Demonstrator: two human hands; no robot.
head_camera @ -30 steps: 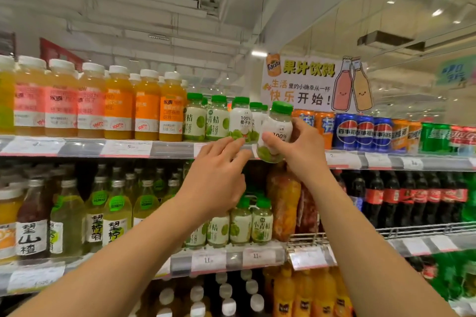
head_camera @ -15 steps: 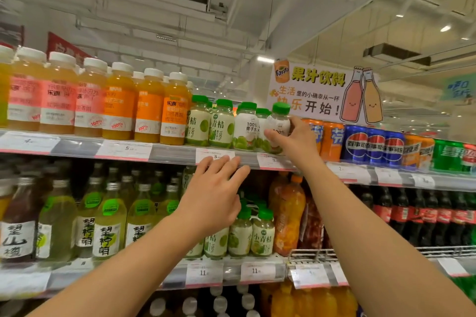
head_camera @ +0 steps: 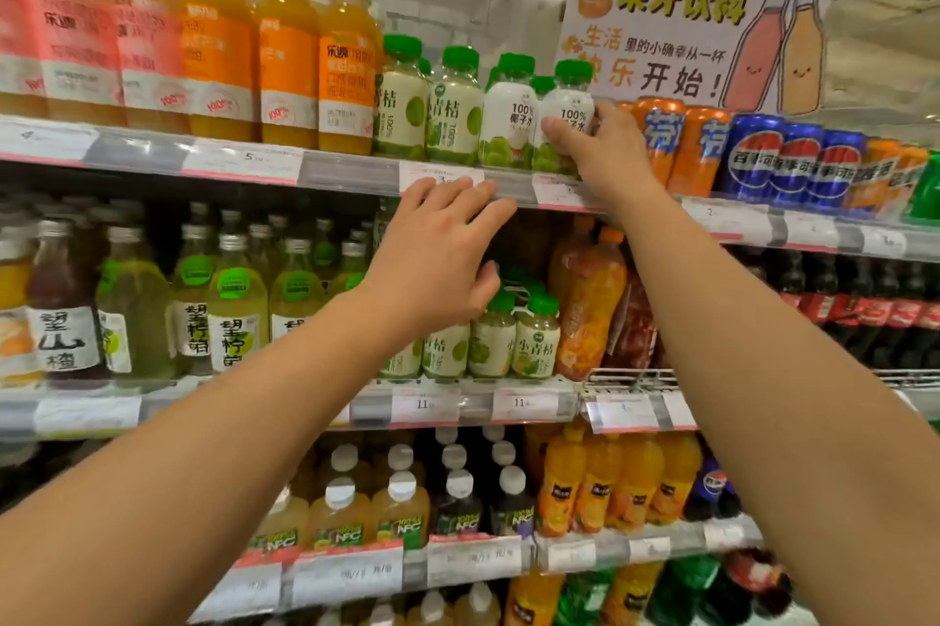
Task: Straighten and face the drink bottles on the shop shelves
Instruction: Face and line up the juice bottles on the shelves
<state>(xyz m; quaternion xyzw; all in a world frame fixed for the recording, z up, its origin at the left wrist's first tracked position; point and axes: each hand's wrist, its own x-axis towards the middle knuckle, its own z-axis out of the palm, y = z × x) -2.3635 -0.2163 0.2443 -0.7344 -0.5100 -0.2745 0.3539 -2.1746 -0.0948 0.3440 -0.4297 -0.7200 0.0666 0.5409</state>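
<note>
Top shelf (head_camera: 351, 173): right grip (head_camera: 592, 145) round half-hidden coconut-water bottle (head_camera: 565, 109); left grip (head_camera: 437, 254) slack, empty.

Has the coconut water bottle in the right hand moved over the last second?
Yes: the coconut water bottle went from raised before the top shelf edge back onto it.

Sign (head_camera: 676, 35) — Fanta; bottle (head_camera: 564, 117) — 100%

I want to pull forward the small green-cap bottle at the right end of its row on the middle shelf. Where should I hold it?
Grip the small green-cap bottle at its cap and neck, from the front: a neighbour and an orange bottle crowd its sides.
</note>
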